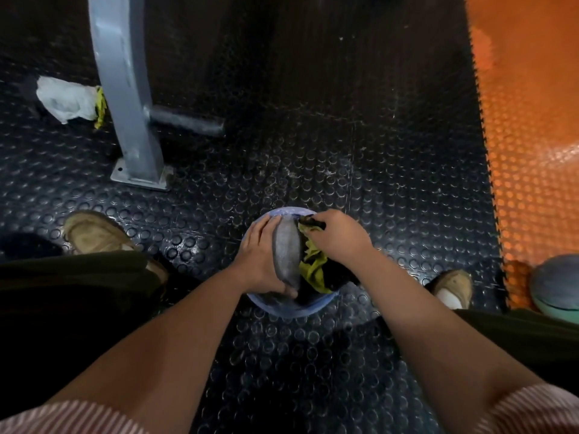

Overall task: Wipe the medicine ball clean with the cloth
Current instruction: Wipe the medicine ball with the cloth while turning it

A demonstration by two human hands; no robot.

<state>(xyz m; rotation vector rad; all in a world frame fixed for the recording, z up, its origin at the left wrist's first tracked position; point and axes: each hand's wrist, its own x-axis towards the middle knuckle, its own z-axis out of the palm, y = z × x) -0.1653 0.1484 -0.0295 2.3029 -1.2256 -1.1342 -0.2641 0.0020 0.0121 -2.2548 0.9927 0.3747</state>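
A blue medicine ball with a grey panel sits on the black studded floor mat between my feet. My left hand holds the ball's left side, with its fingers over the far edge and its thumb curled round the near edge of the grey panel. My right hand grips a bunched yellow and black cloth and presses it on the ball's right side. The hands and the cloth hide most of the ball's top.
A grey metal post is bolted to the floor at the far left, with a dark bar sticking out of it. A white plastic bag lies beyond it. A second grey-green ball rests on the orange mat at right. My shoes flank the ball.
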